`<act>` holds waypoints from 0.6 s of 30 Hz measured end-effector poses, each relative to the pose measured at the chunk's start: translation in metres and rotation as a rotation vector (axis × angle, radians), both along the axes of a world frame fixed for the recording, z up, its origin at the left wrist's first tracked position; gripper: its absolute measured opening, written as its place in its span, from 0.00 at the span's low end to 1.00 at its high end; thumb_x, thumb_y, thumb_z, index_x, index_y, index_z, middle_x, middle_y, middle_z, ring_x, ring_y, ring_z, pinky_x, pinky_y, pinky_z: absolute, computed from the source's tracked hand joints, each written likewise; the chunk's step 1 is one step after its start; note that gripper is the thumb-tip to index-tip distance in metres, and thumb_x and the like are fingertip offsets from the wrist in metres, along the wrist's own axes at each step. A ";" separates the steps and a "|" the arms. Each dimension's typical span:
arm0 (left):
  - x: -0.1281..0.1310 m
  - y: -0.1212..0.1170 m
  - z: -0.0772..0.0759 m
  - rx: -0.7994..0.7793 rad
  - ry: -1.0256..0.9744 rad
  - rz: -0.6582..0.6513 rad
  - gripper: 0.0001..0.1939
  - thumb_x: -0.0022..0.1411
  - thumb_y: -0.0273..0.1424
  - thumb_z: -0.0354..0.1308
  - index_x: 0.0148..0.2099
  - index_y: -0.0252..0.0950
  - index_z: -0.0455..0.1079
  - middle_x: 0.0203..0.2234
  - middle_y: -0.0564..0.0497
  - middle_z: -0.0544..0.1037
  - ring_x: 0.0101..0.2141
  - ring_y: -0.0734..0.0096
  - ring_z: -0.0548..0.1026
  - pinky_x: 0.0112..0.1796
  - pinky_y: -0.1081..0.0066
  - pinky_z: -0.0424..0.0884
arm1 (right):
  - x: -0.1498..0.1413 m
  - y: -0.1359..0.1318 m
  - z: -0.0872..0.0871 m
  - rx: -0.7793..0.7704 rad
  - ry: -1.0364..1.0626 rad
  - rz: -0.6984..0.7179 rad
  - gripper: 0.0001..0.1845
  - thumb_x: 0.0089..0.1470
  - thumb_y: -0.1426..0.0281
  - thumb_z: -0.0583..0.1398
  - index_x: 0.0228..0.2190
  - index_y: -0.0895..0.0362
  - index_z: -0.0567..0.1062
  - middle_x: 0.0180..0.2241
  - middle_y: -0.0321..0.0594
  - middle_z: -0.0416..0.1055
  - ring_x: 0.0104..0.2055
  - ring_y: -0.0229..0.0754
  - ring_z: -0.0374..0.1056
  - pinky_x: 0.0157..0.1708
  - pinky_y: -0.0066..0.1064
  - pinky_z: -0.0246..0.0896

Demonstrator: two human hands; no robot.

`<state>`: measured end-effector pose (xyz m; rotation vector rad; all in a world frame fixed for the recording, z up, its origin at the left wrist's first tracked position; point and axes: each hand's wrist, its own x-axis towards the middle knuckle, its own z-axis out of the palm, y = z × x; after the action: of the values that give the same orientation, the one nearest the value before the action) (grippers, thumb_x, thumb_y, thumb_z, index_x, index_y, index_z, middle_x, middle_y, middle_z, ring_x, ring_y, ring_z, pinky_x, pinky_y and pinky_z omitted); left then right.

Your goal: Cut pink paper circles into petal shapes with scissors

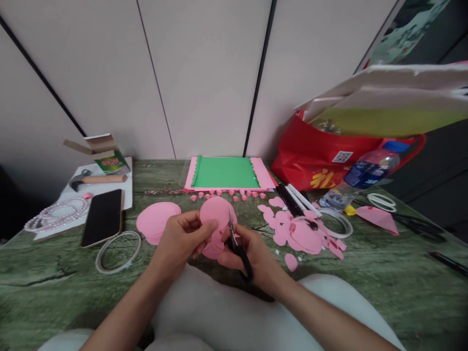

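Note:
Between thumb and fingers, my left hand (188, 234) pinches a round pink paper piece (215, 210), held up in front of me. My right hand (252, 251) grips black-handled scissors (239, 251), their blades pointing up at the paper's right edge. Whether the blades are cutting into it I cannot tell. Below the held circle, more pink paper (212, 251) shows, partly hidden by my hands. Left of my left hand lies a stack of pink paper circles (155, 222). Right of my right hand, pink paper scraps (305, 234) are heaped on the green wood-grain table (380, 273).
Small pink rolled pieces (243, 195) line up before green and pink sheets (224, 173). Leftward are a phone (103, 217), a tape roll (119, 252), a hammer (104, 179), beads (60, 214) and a small box (109, 158). A red bag (303, 151) and water bottle (365, 170) stand right.

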<state>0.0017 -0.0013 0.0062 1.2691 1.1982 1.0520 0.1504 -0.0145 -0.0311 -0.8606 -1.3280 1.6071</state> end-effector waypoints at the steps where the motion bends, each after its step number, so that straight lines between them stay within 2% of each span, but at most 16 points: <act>1: 0.000 0.000 0.001 -0.001 -0.002 0.004 0.12 0.49 0.34 0.60 0.21 0.33 0.63 0.10 0.61 0.62 0.11 0.86 0.55 0.11 0.83 0.50 | 0.000 0.000 0.000 -0.004 -0.012 -0.008 0.19 0.34 0.66 0.67 0.26 0.57 0.63 0.17 0.27 0.60 0.18 0.29 0.52 0.17 0.21 0.48; 12: 0.000 -0.001 0.001 0.021 -0.026 0.056 0.11 0.51 0.32 0.60 0.22 0.33 0.63 0.10 0.61 0.61 0.11 0.87 0.54 0.12 0.83 0.48 | 0.000 -0.002 0.002 -0.074 -0.087 -0.023 0.18 0.33 0.64 0.66 0.25 0.56 0.63 0.14 0.28 0.63 0.13 0.30 0.55 0.12 0.21 0.47; 18: 0.003 -0.002 0.004 0.020 -0.085 0.046 0.11 0.53 0.34 0.58 0.24 0.35 0.63 0.14 0.58 0.69 0.11 0.82 0.62 0.11 0.81 0.56 | -0.001 -0.003 -0.001 -0.032 -0.107 -0.025 0.17 0.36 0.63 0.65 0.25 0.57 0.64 0.15 0.29 0.65 0.13 0.30 0.56 0.12 0.20 0.48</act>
<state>0.0043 -0.0036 0.0098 1.2059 1.1597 1.1430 0.1494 -0.0179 -0.0323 -0.9912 -1.3634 1.5855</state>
